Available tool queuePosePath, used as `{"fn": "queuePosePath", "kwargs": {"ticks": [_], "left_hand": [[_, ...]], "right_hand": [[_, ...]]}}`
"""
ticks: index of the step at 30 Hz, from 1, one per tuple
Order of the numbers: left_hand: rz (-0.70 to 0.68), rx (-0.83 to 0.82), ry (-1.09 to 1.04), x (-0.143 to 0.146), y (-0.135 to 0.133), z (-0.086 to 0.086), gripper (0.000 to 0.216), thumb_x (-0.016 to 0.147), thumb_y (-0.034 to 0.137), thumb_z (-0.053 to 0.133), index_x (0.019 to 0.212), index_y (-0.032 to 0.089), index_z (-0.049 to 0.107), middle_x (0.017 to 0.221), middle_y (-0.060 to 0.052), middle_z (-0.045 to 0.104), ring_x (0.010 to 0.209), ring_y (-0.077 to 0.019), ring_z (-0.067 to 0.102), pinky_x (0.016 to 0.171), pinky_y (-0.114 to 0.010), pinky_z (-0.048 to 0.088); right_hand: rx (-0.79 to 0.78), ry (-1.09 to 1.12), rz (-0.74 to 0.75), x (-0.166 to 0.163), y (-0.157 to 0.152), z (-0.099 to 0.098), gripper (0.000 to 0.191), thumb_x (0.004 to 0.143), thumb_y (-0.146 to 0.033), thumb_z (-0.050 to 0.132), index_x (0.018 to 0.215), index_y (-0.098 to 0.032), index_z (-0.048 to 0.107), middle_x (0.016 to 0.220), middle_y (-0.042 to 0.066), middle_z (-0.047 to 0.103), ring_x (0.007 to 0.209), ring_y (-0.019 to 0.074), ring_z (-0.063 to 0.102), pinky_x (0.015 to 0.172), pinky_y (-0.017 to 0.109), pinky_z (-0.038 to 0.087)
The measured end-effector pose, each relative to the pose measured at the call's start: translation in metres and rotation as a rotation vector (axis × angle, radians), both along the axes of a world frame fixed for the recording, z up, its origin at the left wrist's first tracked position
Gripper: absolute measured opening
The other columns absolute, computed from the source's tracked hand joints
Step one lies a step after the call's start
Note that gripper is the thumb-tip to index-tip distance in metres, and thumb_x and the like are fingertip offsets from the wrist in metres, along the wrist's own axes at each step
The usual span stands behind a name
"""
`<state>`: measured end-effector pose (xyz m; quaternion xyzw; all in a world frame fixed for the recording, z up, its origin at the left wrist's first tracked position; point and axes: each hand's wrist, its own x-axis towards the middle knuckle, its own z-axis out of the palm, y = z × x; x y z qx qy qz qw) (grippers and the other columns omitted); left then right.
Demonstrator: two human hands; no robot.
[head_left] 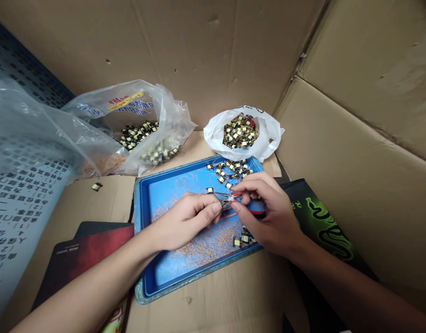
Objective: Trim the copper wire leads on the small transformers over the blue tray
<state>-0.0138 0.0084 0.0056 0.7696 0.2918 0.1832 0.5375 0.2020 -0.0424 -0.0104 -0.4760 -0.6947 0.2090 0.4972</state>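
Both hands work over a blue tray (164, 273) littered with fine copper wire clippings (206, 245). My left hand (185, 222) pinches a small yellow-and-black component (222, 203) between thumb and forefinger. My right hand (268, 212) is closed round red-handled cutters (245, 203), whose metal tips meet the component. Several more components (233, 169) lie at the tray's far end. A few sit beneath my right palm (242, 239).
A white plastic bag (243, 132) full of components sits behind the tray, and a clear bag (143, 134) with more lies at the left. One loose component (96, 186) rests on the cardboard. Cardboard walls enclose the space. Mouse pads lie at the left (81, 259) and right (324, 226).
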Motion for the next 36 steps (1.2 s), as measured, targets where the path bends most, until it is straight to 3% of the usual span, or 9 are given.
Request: {"fn": "queuePosePath", "kwargs": {"ticks": [4, 12, 18, 24, 26, 30, 36], "left_hand": [[0.003, -0.01, 0.003, 0.0005, 0.0001, 0.0009, 0.045, 0.107, 0.041, 0.042, 0.075, 0.013, 0.057, 0.07, 0.002, 0.055, 0.067, -0.0076, 0.047, 0.067, -0.021, 0.038], [0.004, 0.01, 0.015, 0.0008, -0.0008, 0.0033, 0.043, 0.107, 0.04, 0.044, 0.077, 0.013, 0.06, 0.068, 0.002, 0.055, 0.066, -0.0073, 0.049, 0.067, -0.021, 0.039], [0.028, 0.02, 0.013, 0.001, -0.0004, 0.0024, 0.046, 0.107, 0.042, 0.043, 0.076, 0.013, 0.06, 0.067, 0.002, 0.055, 0.064, -0.0069, 0.049, 0.066, -0.021, 0.039], [0.018, 0.026, 0.037, 0.0005, 0.0001, 0.0003, 0.045, 0.107, 0.042, 0.044, 0.076, 0.013, 0.06, 0.066, 0.003, 0.055, 0.064, -0.007, 0.049, 0.066, -0.021, 0.038], [0.011, 0.025, 0.031, 0.0007, 0.0, 0.0003, 0.044, 0.107, 0.041, 0.044, 0.077, 0.013, 0.06, 0.066, 0.003, 0.056, 0.065, -0.007, 0.05, 0.067, -0.021, 0.039], [0.008, 0.014, 0.011, 0.0012, 0.0, 0.001, 0.043, 0.107, 0.039, 0.044, 0.078, 0.013, 0.061, 0.067, 0.003, 0.055, 0.065, -0.0067, 0.049, 0.068, -0.02, 0.039], [0.005, 0.0, -0.002, 0.0011, 0.0, 0.0004, 0.041, 0.106, 0.038, 0.046, 0.078, 0.013, 0.061, 0.066, 0.003, 0.056, 0.066, -0.0069, 0.05, 0.068, -0.02, 0.04]], "right_hand": [[-0.073, 0.054, -0.027, 0.0006, 0.0015, 0.0012, 0.015, 0.085, -0.01, 0.069, 0.096, -0.019, 0.065, 0.087, 0.0, 0.058, 0.075, 0.0135, 0.054, 0.072, 0.032, 0.045], [-0.052, 0.11, 0.015, 0.0017, 0.0046, -0.0022, 0.011, 0.084, -0.01, 0.074, 0.089, -0.019, 0.07, 0.091, 0.001, 0.062, 0.079, 0.0141, 0.057, 0.071, 0.031, 0.047], [-0.012, 0.138, 0.08, 0.0045, 0.003, -0.002, 0.012, 0.083, -0.009, 0.076, 0.083, -0.02, 0.07, 0.09, 0.002, 0.061, 0.086, 0.0165, 0.061, 0.078, 0.034, 0.048], [0.118, 0.084, 0.13, 0.0045, -0.0003, 0.0012, 0.016, 0.084, -0.007, 0.073, 0.09, -0.021, 0.069, 0.111, 0.007, 0.064, 0.105, 0.0219, 0.064, 0.095, 0.042, 0.049], [0.114, 0.101, 0.179, 0.0041, 0.0004, 0.0007, 0.017, 0.086, -0.007, 0.071, 0.094, -0.022, 0.067, 0.107, 0.006, 0.069, 0.102, 0.0218, 0.066, 0.094, 0.044, 0.049], [0.053, 0.161, 0.19, 0.0026, 0.0006, -0.0025, 0.016, 0.09, -0.008, 0.069, 0.095, -0.023, 0.064, 0.091, 0.002, 0.071, 0.09, 0.0203, 0.067, 0.089, 0.044, 0.049], [-0.167, 0.258, 0.158, 0.0035, -0.0007, -0.0083, 0.008, 0.095, -0.017, 0.068, 0.096, -0.024, 0.063, 0.093, 0.002, 0.068, 0.09, 0.019, 0.065, 0.084, 0.037, 0.051]]}}
